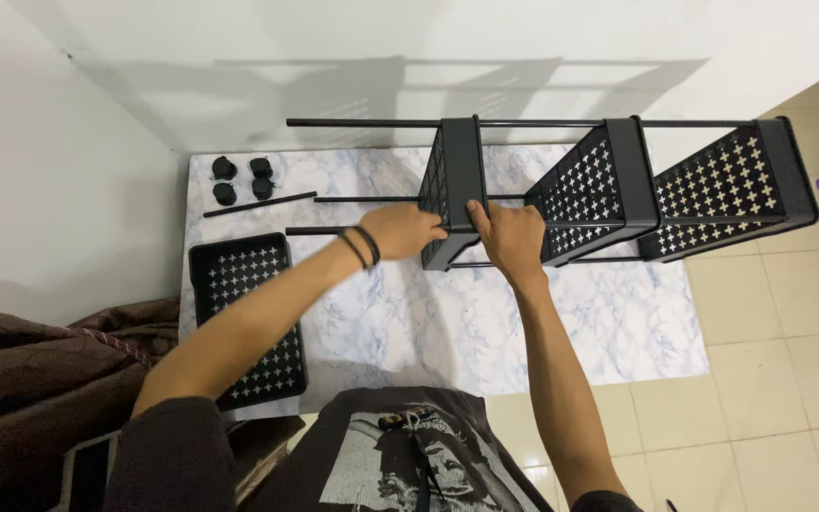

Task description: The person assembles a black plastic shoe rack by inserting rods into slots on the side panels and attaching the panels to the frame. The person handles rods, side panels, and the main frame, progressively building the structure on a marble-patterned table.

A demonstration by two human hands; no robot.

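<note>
Both hands on the end shelf of a black rack lying on its side, looks like mid-assembly.

The left hand (pixel 408 230) and right hand (pixel 512 237) each grip the near edge of the leftmost shelf (pixel 454 180), fingers curled over it; it probably wants nudging along the rods (pixel 372 123) and squaring up next. The rack rests on a marble-pattern mat (pixel 409 322) by the wall: matte black, cross-shaped cutouts, two more shelves (pixel 609 185) to the right. A spare tray (pixel 248 318), a loose rod (pixel 260 204) and four wheels (pixel 242 179) lie left.
</note>
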